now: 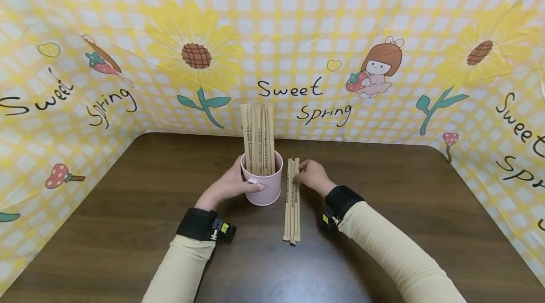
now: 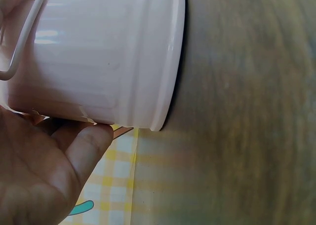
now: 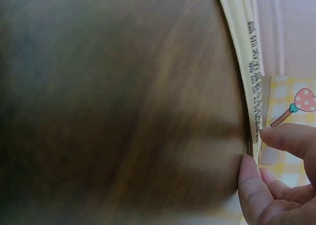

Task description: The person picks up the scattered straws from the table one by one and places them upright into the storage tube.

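Note:
A pink cup (image 1: 263,188) stands on the dark wooden table (image 1: 127,208) with several paper-wrapped chopsticks (image 1: 257,137) upright in it. My left hand (image 1: 239,176) grips the cup's left side near its small handle. The left wrist view shows the cup wall (image 2: 98,57) against my palm (image 2: 49,170). A few more wrapped chopsticks (image 1: 292,199) lie flat on the table just right of the cup. My right hand (image 1: 301,170) pinches their far end. In the right wrist view, thumb and forefinger (image 3: 276,136) close on the printed wrappers (image 3: 245,62).
A yellow checked backdrop (image 1: 298,33) printed with sunflowers and "Sweet Spring" walls the table in at the back and on both sides. Bare tabletop stretches left of the cup and right of the lying chopsticks.

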{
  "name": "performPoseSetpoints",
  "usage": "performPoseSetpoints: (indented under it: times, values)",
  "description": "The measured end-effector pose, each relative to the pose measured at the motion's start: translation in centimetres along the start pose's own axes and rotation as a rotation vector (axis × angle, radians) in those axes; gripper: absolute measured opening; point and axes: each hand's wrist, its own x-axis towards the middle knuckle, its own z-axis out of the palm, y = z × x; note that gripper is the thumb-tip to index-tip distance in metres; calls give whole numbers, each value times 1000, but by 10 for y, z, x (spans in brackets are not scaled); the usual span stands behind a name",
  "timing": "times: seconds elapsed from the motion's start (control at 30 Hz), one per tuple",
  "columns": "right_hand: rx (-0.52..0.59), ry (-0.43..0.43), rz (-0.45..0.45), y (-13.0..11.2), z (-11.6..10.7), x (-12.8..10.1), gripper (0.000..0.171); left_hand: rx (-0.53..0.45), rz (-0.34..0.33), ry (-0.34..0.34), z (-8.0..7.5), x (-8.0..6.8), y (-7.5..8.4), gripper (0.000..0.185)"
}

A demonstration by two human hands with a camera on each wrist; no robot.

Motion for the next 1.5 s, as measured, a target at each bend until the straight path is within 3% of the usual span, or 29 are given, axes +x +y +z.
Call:
performPoseSetpoints:
  times: [0.33,0.53,0.77,1.1,1.27,1.3,1.4,1.5]
  values:
    - [-41,7,-14,-9,3,6,6,-7,22,20,-7,-3,4,99]
    - [-61,27,-49,-14,3,9,43,11,16,27,-10,-2,6,99]
    - [-51,39,-42,-18,1,11,48,17,14,26,-12,-2,7,101]
    - [7,44,18,-3,3,3,34,-13,42,-7,-1,-4,0,95]
    - [63,38,50,-2,-4,-6,7,-22,66,-5,1,-2,1,92]
    - [89,30,57,-2,-6,-8,8,-24,67,-5,1,-2,1,92]
    - [160,21,49,-5,-15,-12,32,-20,75,-5,1,-1,1,91]
    - [172,41,-9,-11,-29,-14,44,-18,71,-1,1,-2,1,91]
